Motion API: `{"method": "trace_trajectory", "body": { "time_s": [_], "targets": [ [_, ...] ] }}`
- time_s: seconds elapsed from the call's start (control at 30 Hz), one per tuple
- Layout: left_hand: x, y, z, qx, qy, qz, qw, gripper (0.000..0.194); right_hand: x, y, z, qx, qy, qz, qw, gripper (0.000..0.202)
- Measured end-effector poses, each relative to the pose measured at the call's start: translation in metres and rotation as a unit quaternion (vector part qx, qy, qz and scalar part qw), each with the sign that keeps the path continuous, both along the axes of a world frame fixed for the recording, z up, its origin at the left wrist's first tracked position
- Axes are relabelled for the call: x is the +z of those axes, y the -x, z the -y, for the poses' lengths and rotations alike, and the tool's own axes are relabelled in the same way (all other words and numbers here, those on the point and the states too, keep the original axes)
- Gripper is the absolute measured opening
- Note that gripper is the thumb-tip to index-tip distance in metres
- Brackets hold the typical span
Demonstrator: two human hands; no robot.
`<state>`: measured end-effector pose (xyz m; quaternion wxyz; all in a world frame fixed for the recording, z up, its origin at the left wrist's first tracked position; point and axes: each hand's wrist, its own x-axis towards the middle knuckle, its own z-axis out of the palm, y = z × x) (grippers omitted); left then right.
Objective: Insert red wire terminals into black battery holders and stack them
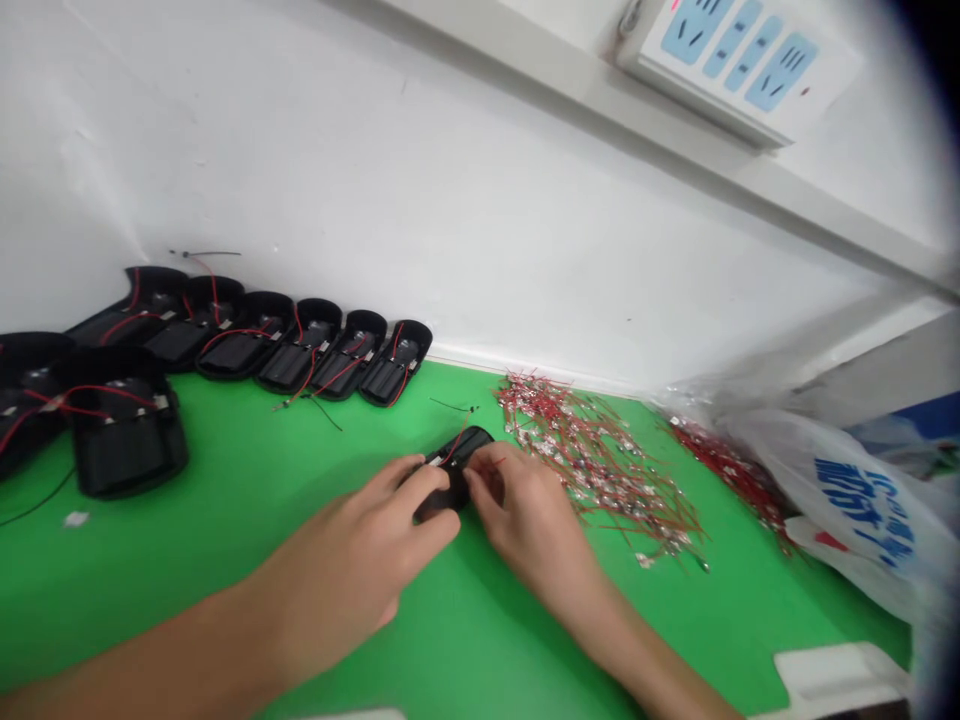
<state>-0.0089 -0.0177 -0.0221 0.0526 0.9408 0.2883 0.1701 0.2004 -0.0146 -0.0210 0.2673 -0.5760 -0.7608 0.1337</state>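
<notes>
A black plastic housing (pixel 469 440) with a red wire lies on the green table in front of me. My left hand (pixel 375 540) holds its near left side, fingers wrapped round it. At its right side is my right hand (pixel 521 500), thumb and fingertips pinched together over the housing; a bit of red wire shows by the fingers, but what is between the fingertips is hidden. Close to the right hand lies a loose pile of red wires with small metal parts (pixel 592 450).
Similar black housings with red wires (pixel 296 350) stand in a row along the white wall, with more at the left (pixel 127 440). A plastic bag (pixel 840 490) and more red wires (pixel 727 470) lie at the right. A power strip (pixel 742 60) is above.
</notes>
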Motion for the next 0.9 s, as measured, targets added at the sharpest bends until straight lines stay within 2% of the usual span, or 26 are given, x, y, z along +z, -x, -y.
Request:
{"method": "trace_trajectory", "body": {
  "time_s": [0.27, 0.43, 0.53, 0.6, 0.67, 0.7, 0.77, 0.9],
  "targets": [
    [0.004, -0.001, -0.002, -0.007, -0.019, 0.016, 1.000, 0.048, -0.004, 0.003, 0.001, -0.003, -0.013, 0.009, 1.000, 0.012],
    [0.006, 0.006, -0.012, -0.023, -0.004, 0.000, 1.000, 0.049, -0.003, -0.005, -0.007, 0.015, 0.058, -0.023, 0.998, 0.011],
    [0.007, 0.012, -0.025, -0.033, 0.047, 0.026, 0.998, 0.049, 0.000, -0.009, -0.017, 0.044, 0.072, 0.036, 0.996, 0.016],
    [0.007, 0.014, -0.033, -0.014, 0.098, 0.067, 0.993, 0.034, 0.003, -0.008, -0.025, 0.053, 0.064, 0.082, 0.993, 0.019],
    [0.004, 0.013, -0.039, 0.039, 0.142, 0.117, 0.982, 0.008, 0.007, -0.004, -0.032, 0.058, 0.062, 0.108, 0.991, 0.021],
    [0.003, 0.011, -0.040, 0.069, 0.160, 0.145, 0.974, 0.010, 0.009, -0.002, -0.035, 0.062, 0.063, 0.114, 0.990, 0.022],
    [-0.002, 0.008, -0.043, 0.115, 0.187, 0.195, 0.956, 0.030, 0.013, 0.004, -0.040, 0.068, 0.064, 0.130, 0.987, 0.023],
    [-0.011, 0.003, -0.047, 0.136, 0.191, 0.248, 0.940, 0.042, 0.019, 0.013, -0.043, 0.057, 0.051, 0.186, 0.979, 0.023]
  ]
}}
